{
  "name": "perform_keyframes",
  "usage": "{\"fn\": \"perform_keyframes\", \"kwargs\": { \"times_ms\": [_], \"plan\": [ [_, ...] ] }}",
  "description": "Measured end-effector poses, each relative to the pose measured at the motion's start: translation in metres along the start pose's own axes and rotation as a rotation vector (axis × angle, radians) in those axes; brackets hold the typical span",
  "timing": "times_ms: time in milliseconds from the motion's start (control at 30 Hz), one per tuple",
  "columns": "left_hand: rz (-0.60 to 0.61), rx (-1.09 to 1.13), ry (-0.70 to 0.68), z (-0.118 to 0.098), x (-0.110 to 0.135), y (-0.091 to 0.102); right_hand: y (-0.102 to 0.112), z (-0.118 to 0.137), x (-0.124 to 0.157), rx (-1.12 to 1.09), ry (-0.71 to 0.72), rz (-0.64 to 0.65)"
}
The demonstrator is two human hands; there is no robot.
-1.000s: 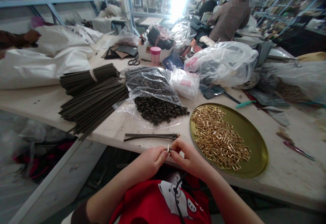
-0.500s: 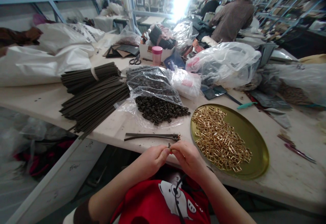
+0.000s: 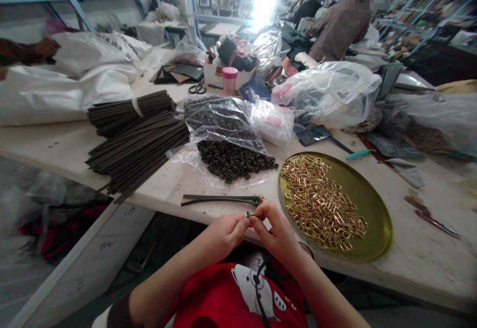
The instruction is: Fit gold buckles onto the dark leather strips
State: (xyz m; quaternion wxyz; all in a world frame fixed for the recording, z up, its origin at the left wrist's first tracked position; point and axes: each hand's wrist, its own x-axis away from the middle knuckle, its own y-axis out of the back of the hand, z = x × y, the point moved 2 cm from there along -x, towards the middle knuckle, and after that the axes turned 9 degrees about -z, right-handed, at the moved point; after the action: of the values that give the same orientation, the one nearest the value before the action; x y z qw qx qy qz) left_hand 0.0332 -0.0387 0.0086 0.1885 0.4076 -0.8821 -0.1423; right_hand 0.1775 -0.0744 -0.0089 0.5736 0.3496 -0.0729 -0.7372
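My left hand (image 3: 222, 234) and my right hand (image 3: 274, 229) meet at the table's near edge, both pinched on the tip of a thin dark strap (image 3: 249, 215) that runs down over my red shirt. A small metal piece seems to sit at that tip, too small to make out. Just beyond my fingers a finished dark strap (image 3: 219, 200) lies flat on the table. A round brass tray (image 3: 372, 204) holding several gold buckles (image 3: 320, 201) stands right of my right hand. An open plastic bag spills small dark loops (image 3: 233, 160) ahead of my hands.
Bundles of dark straps (image 3: 134, 139) lie at the left. Plastic bags (image 3: 328, 89), a pink cup (image 3: 229, 80), scissors (image 3: 196, 89) and a box crowd the table's back. Another person (image 3: 335, 27) works at the far end. Tools (image 3: 434, 216) lie at the right.
My hands stay pinched together at the table's edge, with only slight shifts of the fingers around the strap's tip. Nothing else on the table has moved.
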Motion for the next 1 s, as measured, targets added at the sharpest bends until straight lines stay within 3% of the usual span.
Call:
{"fn": "perform_keyframes", "kwargs": {
  "times_ms": [233, 400, 467, 633, 733, 833, 1000],
  "plan": [
    [-0.026, -0.001, -0.008, 0.007, -0.003, -0.002, -0.004, 0.001, 0.002, 0.165, 0.339, 0.013],
    [-0.007, -0.009, -0.015, 0.006, -0.002, -0.004, -0.004, 0.001, 0.005, 0.213, 0.357, 0.049],
    [-0.002, -0.006, -0.008, 0.006, -0.002, -0.004, -0.004, -0.002, 0.007, 0.12, 0.258, 0.041],
    [-0.037, -0.009, -0.005, 0.004, -0.002, -0.004, -0.011, -0.012, 0.007, -0.408, -0.303, 0.026],
    [-0.043, -0.03, -0.016, 0.003, -0.003, -0.005, -0.014, -0.013, 0.007, -0.487, -0.418, 0.022],
    [-0.061, -0.067, -0.007, 0.005, -0.003, -0.006, -0.014, -0.011, 0.01, -0.311, -0.324, -0.046],
    [-0.081, -0.062, -0.015, 0.011, -0.004, -0.007, -0.014, -0.007, 0.022, -0.116, -0.004, -0.072]
  ]
}}
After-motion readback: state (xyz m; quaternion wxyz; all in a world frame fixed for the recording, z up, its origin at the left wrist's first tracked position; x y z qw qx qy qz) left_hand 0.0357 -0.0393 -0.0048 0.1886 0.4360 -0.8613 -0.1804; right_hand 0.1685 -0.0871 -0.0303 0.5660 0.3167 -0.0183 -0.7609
